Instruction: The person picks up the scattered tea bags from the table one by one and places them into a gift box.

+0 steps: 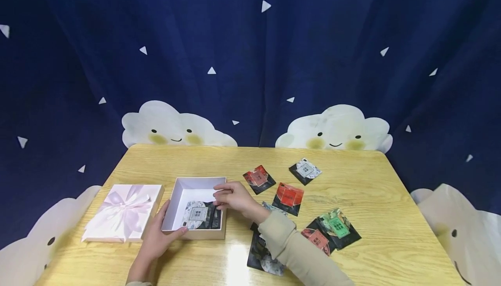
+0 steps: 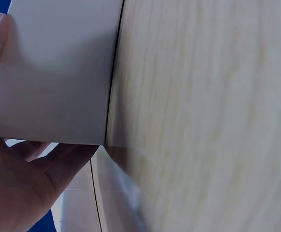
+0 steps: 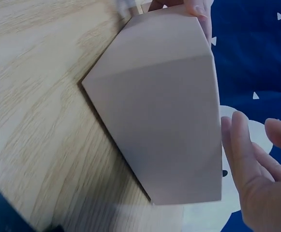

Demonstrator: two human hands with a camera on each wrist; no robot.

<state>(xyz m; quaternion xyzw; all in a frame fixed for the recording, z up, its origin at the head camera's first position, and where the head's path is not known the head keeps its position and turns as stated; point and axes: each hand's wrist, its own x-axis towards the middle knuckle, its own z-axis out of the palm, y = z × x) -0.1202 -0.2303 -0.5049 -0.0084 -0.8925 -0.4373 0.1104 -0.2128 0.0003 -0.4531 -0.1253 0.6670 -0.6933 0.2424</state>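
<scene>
An open white box [image 1: 203, 234] stands on the table, with black-and-grey marbled square packets [image 1: 197, 215] lying flat inside. At its front left corner my left hand [image 1: 156, 239] grips it, thumb over the front rim and fingers along the left side. The left wrist view shows that hand [image 2: 19, 179] against the plain outer wall [image 2: 58, 82]. Over the right rim reaches my right hand [image 1: 236, 198], its fingers above the packets. In the right wrist view this hand [image 3: 263, 179] has its thumb apart from the fingers and nothing visible between them.
Left of the box lies a pale pink lid [image 1: 123, 212] with a ribbon bow. Packets lie to the right: red ones [image 1: 288, 197], a grey-white one [image 1: 305, 170], a green one [image 1: 339, 228] overlapping a pink-red one [image 1: 318, 240], and dark ones [image 1: 264, 251] partly under the right sleeve.
</scene>
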